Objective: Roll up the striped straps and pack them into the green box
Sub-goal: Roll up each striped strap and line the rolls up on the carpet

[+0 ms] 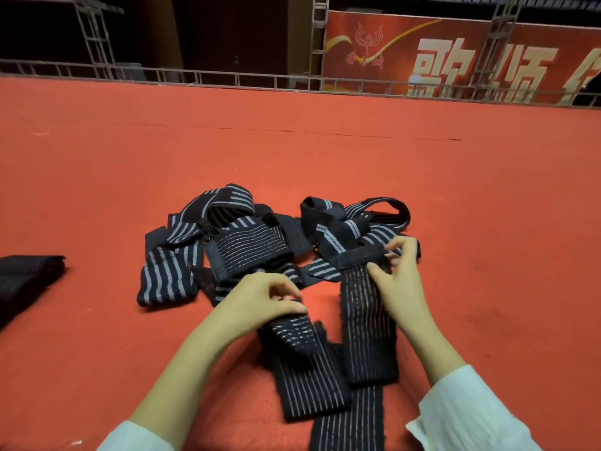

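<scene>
Several black straps with grey stripes lie in a loose tangled pile (227,242) on the red carpet. Nearer to me, one long striped strap (367,336) runs from the pile towards my body. My right hand (400,281) pinches its far end by the plain black tab. My left hand (263,301) holds the folded end of another striped strap (305,379), which lies flat beside the long one. No green box is in view.
The red carpet (292,157) stretches far ahead to a metal truss railing (227,78). A red banner (455,56) with large characters stands behind it. A plain black fabric piece (26,278) lies at the left edge.
</scene>
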`<state>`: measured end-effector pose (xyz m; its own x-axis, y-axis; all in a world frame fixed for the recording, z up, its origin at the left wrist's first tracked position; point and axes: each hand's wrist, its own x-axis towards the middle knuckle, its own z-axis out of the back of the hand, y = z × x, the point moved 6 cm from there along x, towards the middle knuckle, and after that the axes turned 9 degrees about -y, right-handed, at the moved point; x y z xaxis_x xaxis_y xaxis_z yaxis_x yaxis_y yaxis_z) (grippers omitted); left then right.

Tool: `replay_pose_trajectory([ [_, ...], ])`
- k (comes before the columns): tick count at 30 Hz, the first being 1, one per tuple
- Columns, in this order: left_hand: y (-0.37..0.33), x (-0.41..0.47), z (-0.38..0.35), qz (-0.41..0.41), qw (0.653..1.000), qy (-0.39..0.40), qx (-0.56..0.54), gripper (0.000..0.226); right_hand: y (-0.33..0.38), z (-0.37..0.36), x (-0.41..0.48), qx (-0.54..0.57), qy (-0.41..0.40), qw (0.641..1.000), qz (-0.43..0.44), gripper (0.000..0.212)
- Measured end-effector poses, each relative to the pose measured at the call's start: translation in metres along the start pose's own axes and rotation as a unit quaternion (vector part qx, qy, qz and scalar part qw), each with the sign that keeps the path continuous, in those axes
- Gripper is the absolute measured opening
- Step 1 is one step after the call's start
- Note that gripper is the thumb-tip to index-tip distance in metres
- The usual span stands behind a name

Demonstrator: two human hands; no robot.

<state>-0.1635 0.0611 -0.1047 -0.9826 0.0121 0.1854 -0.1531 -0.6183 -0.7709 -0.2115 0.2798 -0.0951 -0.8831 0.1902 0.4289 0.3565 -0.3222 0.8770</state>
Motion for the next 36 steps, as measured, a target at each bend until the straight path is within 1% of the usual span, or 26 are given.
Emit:
replay_pose_trajectory([
  [1,0.006,0.001,0.006,0.010,1.000,-0.013,-0.011,0.008,-0.003,0.003,0.003,-0.003,-0.007,1.000,-0.004,0.038],
  [3,0.012,0.003,0.011,0.014,0.999,-0.037,-0.030,0.005,-0.004,0.001,0.003,-0.010,0.018,1.000,0.008,0.036],
  [5,0.010,0.006,0.009,0.010,0.997,-0.061,-0.039,0.011,0.000,-0.012,-0.003,-0.022,0.073,0.997,0.029,0.037],
  [7,0.005,0.007,0.004,0.016,0.994,-0.092,-0.054,0.013,0.008,-0.026,-0.015,-0.022,0.124,0.992,0.030,0.043],
  [9,0.001,0.010,0.002,0.024,0.989,-0.131,-0.070,0.014,0.014,-0.034,-0.024,0.007,0.165,0.986,0.008,0.041],
  [11,0.001,0.012,0.003,0.038,0.979,-0.174,-0.101,0.013,0.015,-0.040,-0.032,0.011,0.223,0.975,-0.018,0.036],
  [12,0.002,0.013,0.005,0.046,0.973,-0.188,-0.124,0.011,0.014,-0.043,-0.035,-0.001,0.255,0.967,-0.023,0.041],
  [14,0.004,0.013,0.004,0.060,0.965,-0.178,-0.182,0.006,0.010,-0.046,-0.039,-0.033,0.287,0.957,-0.016,0.044],
  [16,0.003,0.012,-0.001,0.058,0.964,-0.127,-0.226,0.017,0.007,-0.045,-0.036,-0.042,0.267,0.963,-0.004,0.041],
  [17,0.000,0.010,-0.001,0.044,0.967,-0.110,-0.226,0.023,0.006,-0.044,-0.035,-0.038,0.256,0.966,-0.008,0.039],
  [18,-0.003,0.010,0.001,0.025,0.969,-0.109,-0.220,0.024,0.005,-0.044,-0.034,-0.030,0.250,0.968,-0.017,0.038],
  [20,-0.006,0.008,0.009,0.008,0.965,-0.127,-0.228,0.017,0.006,-0.044,-0.036,-0.002,0.250,0.968,-0.030,0.032],
  [23,-0.007,0.008,0.011,0.015,0.958,-0.135,-0.251,0.015,0.011,-0.045,-0.038,0.036,0.232,0.972,-0.019,0.013],
  [24,-0.007,0.009,0.013,0.016,0.953,-0.157,-0.257,0.017,0.010,-0.045,-0.037,0.033,0.223,0.974,-0.018,0.016],
  [25,-0.005,0.009,0.019,0.022,0.940,-0.203,-0.275,0.018,0.008,-0.045,-0.037,0.021,0.214,0.976,-0.018,0.022],
  [26,0.000,0.010,0.030,0.033,0.913,-0.263,-0.311,0.020,0.006,-0.045,-0.036,0.002,0.205,0.979,-0.019,0.026],
  [27,0.007,0.009,0.043,0.044,0.877,-0.317,-0.358,0.020,0.002,-0.044,-0.036,-0.011,0.197,0.980,-0.020,0.027],
  [28,0.013,0.010,0.054,0.049,0.847,-0.351,-0.396,0.019,-0.002,-0.042,-0.035,-0.013,0.189,0.981,-0.028,0.026],
  [29,0.017,0.010,0.061,0.048,0.835,-0.362,-0.411,0.018,-0.004,-0.040,-0.035,-0.001,0.183,0.982,-0.041,0.025],
  [32,0.013,0.010,0.068,0.020,0.867,-0.343,-0.360,0.019,-0.005,-0.035,-0.032,0.036,0.172,0.982,-0.067,0.023],
  [33,0.012,0.008,0.070,0.012,0.864,-0.357,-0.355,0.019,-0.004,-0.033,-0.029,0.032,0.171,0.982,-0.068,0.024],
  [36,0.023,0.006,0.091,0.026,0.810,-0.438,-0.389,0.018,-0.011,-0.027,-0.023,-0.012,0.156,0.985,-0.077,0.026],
])
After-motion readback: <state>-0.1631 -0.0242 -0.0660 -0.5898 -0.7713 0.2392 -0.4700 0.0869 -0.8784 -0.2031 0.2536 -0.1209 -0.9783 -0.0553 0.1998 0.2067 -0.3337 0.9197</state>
